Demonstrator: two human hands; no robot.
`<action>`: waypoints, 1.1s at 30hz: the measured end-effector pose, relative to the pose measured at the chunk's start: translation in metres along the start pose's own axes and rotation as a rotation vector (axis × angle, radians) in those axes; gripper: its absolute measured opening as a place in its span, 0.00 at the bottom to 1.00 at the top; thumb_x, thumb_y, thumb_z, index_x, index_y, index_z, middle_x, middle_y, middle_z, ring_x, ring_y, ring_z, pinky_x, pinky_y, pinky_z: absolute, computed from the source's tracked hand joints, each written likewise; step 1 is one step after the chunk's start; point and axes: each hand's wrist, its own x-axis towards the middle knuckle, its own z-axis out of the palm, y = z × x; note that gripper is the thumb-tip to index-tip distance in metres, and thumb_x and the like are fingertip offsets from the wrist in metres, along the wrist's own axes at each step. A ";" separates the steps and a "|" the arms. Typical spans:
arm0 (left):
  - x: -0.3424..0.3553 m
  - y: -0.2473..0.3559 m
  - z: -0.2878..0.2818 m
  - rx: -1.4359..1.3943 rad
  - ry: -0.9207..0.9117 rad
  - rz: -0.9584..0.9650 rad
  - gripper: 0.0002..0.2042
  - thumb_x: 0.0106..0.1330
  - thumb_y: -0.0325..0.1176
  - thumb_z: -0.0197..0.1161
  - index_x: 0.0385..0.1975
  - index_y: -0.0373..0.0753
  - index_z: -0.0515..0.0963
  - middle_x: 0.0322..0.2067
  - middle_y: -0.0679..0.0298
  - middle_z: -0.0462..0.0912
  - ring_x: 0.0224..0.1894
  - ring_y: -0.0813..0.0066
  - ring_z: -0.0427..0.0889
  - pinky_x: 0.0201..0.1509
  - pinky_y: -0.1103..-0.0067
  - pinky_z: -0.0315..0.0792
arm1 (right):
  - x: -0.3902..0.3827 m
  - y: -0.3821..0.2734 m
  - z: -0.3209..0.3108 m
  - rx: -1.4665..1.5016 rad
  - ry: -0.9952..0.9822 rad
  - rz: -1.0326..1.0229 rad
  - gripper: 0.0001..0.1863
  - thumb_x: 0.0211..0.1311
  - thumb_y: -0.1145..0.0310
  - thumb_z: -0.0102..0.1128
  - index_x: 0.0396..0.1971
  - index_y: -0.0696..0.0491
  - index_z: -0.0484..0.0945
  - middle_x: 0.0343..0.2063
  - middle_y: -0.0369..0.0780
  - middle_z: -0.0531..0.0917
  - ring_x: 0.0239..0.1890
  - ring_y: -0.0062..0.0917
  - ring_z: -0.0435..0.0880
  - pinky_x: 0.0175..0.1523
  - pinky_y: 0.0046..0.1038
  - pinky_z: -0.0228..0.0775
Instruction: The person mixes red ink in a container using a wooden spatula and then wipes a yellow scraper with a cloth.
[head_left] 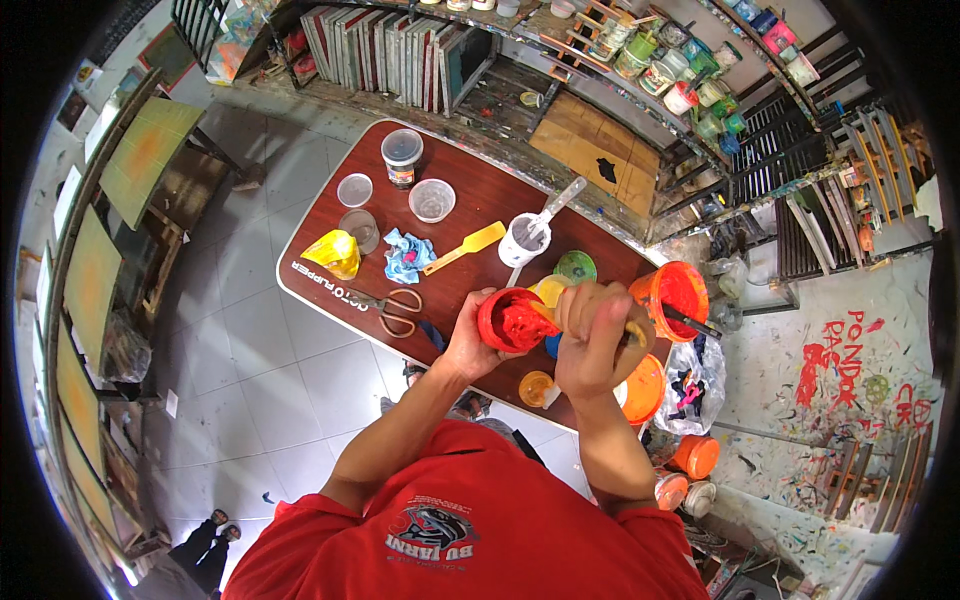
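My left hand (470,335) is wrapped round a small red tub (512,322) of thick red paint, held tilted above the near side of the table. Closed in a fist, my right hand (592,340) grips a yellowish spatula whose end reaches into the tub; my fingers hide most of it. Just right of that hand stands a large orange bucket (668,300) of red paint with a dark-handled tool leaning in it. An orange lid (640,390) lies nearer. Beyond my hands are a white tub (524,238) with a pale scraper (560,203) and a yellow spatula (467,247).
Scissors (396,310), a blue crumpled cloth (408,257), a yellow bag (333,254) and a clear-lidded tub (402,158) lie leftward on the brown table (320,225). Paint pots (680,75) crowd the back shelf. A plastic bag (693,385) hangs at the right edge.
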 end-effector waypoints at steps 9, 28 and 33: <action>-0.002 0.001 -0.006 -0.045 -0.001 -0.066 0.23 0.69 0.54 0.46 0.52 0.45 0.74 0.52 0.59 0.78 0.53 0.61 0.78 0.56 0.59 0.74 | -0.011 -0.007 -0.009 0.002 -0.253 -0.255 0.17 0.63 0.69 0.54 0.14 0.57 0.68 0.12 0.38 0.69 0.12 0.28 0.70 0.20 0.27 0.63; -0.001 -0.012 -0.008 -0.018 0.026 -0.020 0.21 0.69 0.48 0.45 0.47 0.38 0.76 0.46 0.56 0.81 0.48 0.62 0.79 0.58 0.65 0.72 | -0.027 0.033 -0.014 -0.297 -0.332 -0.080 0.05 0.55 0.72 0.62 0.25 0.59 0.81 0.23 0.44 0.84 0.21 0.35 0.81 0.29 0.30 0.69; 0.006 -0.013 -0.023 0.130 0.032 -0.034 0.24 0.67 0.57 0.44 0.52 0.49 0.74 0.50 0.62 0.79 0.51 0.65 0.79 0.50 0.61 0.78 | -0.021 0.028 -0.015 -0.344 -0.288 0.025 0.06 0.58 0.71 0.63 0.26 0.58 0.83 0.25 0.45 0.85 0.24 0.32 0.82 0.32 0.29 0.70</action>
